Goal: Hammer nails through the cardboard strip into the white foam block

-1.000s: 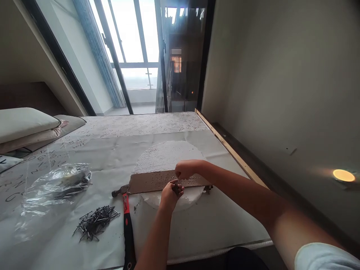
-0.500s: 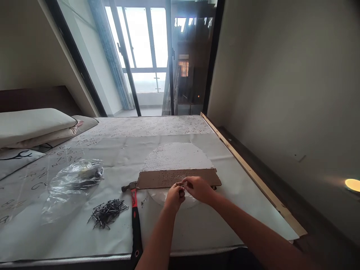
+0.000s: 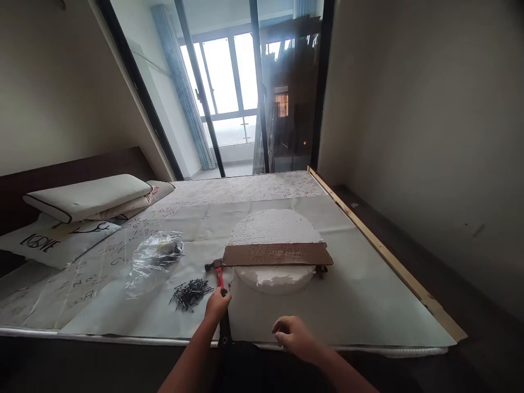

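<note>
My left hand (image 3: 216, 305) is closed around the black and red handle of a claw hammer (image 3: 220, 277), which lies with its head against the left end of a brown cardboard strip (image 3: 278, 254). Small holes or nail points dot the strip. Beneath it is a round white foam disc (image 3: 274, 226). My right hand (image 3: 291, 334) hovers near the bed's front edge, fingers loosely curled and apart, with nothing seen in it. A pile of dark nails (image 3: 191, 295) lies left of the hammer.
A clear plastic bag (image 3: 153, 259) with dark contents rests left of the disc. Pillows (image 3: 92, 196) lie at the far left. A wooden rail (image 3: 380, 248) runs along the mattress's right side. Small dark bits (image 3: 321, 270) show under the strip's right end.
Both hands have left the cardboard strip and come back towards me. The left has moved onto the hammer handle, the right to the front edge. The view has shifted.
</note>
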A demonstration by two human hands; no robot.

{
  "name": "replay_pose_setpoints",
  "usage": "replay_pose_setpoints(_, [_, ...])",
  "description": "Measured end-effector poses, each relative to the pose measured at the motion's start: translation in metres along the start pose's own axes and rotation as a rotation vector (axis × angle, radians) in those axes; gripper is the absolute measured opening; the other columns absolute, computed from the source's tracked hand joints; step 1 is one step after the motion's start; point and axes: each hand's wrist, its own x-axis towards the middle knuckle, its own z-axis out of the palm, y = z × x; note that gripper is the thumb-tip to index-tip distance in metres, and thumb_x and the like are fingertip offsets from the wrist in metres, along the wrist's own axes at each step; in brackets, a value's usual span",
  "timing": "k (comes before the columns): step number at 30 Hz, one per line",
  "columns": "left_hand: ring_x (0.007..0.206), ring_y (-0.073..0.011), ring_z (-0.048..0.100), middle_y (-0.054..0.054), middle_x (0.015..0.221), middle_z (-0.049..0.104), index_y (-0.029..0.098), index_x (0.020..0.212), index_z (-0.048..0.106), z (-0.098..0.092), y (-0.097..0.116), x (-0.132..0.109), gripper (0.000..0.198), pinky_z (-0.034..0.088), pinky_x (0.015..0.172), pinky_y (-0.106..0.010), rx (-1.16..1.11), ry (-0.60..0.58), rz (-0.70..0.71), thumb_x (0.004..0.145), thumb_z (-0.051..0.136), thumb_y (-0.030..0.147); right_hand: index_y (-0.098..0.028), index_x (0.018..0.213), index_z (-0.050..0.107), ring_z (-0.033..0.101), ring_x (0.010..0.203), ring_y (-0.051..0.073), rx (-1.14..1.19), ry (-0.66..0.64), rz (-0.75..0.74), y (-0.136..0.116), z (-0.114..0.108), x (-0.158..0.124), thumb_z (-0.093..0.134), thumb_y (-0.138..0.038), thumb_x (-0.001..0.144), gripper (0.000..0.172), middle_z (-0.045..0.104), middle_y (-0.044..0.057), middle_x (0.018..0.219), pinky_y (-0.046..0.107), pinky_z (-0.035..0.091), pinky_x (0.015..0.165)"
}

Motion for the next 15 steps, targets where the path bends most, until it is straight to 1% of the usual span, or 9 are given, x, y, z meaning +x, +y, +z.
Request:
replay_pose_setpoints(1, [0.085, -0.0241, 0.060, -0.011, 0.089, 0.064, 0.016, 0.085, 0.052, -0.001, -0.009, 0.000, 0.024, 0.040, 0.066, -0.028, 0.130, 0.000, -0.011, 0.066, 0.051, 0.031, -0.014, 0.076, 0.060, 0.047, 0.045, 0.008, 0.032, -0.012, 0.024, 0.001, 0.004, 0.002, 0.048, -0.018, 0.066, 0.016, 0.056, -0.002, 0.055, 0.019, 0.034, 0.043])
replay_pose_setpoints(3, [0.091, -0.0282, 0.059, -0.015, 0.096, 0.064, 0.015, 0.092, 0.052, 0.000, -0.021, -0.002, 0.034, 0.041, 0.069, -0.031, 0.293, -0.029, -0.061, 0.065, 0.054, 0.036, -0.014, 0.076, 0.058, 0.045, 0.041, 0.008, 0.064, -0.028, 0.056, 0.005, 0.011, 0.006, 0.045, -0.018, 0.065, 0.017, 0.054, -0.003, 0.054, 0.019, 0.033, 0.040])
replay_pose_setpoints(6, [0.093, -0.0306, 0.059, -0.016, 0.099, 0.064, 0.016, 0.096, 0.051, 0.003, -0.030, -0.004, 0.044, 0.042, 0.070, -0.033, 0.353, -0.068, -0.117, 0.063, 0.056, 0.045, -0.014, 0.075, 0.055, 0.046, 0.039, 0.009, 0.077, -0.021, 0.101, 0.017, 0.014, 0.010, 0.042, -0.018, 0.065, 0.017, 0.052, -0.004, 0.051, 0.019, 0.033, 0.038])
replay_pose_setpoints(9, [0.095, -0.0319, 0.058, -0.016, 0.099, 0.064, 0.017, 0.086, 0.055, 0.002, -0.032, -0.001, 0.042, 0.042, 0.072, -0.035, 0.343, -0.108, -0.118, 0.061, 0.056, 0.051, -0.015, 0.071, 0.053, 0.045, 0.037, 0.009, 0.079, -0.002, 0.142, 0.027, 0.013, 0.013, 0.042, -0.019, 0.063, 0.014, 0.050, -0.005, 0.047, 0.020, 0.033, 0.037])
replay_pose_setpoints(10, [0.095, -0.0320, 0.058, -0.015, 0.096, 0.064, 0.017, 0.080, 0.056, 0.002, -0.031, 0.001, 0.039, 0.042, 0.072, -0.035, 0.334, -0.128, -0.118, 0.060, 0.057, 0.050, -0.015, 0.070, 0.053, 0.045, 0.036, 0.009, 0.079, 0.001, 0.149, 0.028, 0.012, 0.013, 0.042, -0.019, 0.063, 0.014, 0.049, -0.005, 0.046, 0.020, 0.032, 0.036])
replay_pose_setpoints(12, [0.092, -0.0322, 0.059, -0.013, 0.083, 0.066, 0.017, 0.068, 0.055, 0.000, -0.028, 0.004, 0.031, 0.042, 0.072, -0.034, 0.284, -0.160, -0.142, 0.057, 0.061, 0.045, -0.016, 0.068, 0.054, 0.045, 0.036, 0.009, 0.082, 0.004, 0.154, 0.029, 0.012, 0.015, 0.043, -0.018, 0.062, 0.013, 0.049, -0.005, 0.045, 0.019, 0.032, 0.036])
replay_pose_setpoints(15, [0.078, -0.0308, 0.061, -0.007, 0.059, 0.059, 0.018, 0.054, 0.049, -0.005, -0.019, 0.003, 0.024, 0.043, 0.063, -0.032, 0.199, -0.169, -0.184, 0.055, 0.064, 0.036, -0.015, 0.066, 0.054, 0.044, 0.036, 0.009, 0.093, 0.001, 0.150, 0.025, 0.014, 0.018, 0.044, -0.017, 0.061, 0.011, 0.049, -0.005, 0.045, 0.019, 0.031, 0.036])
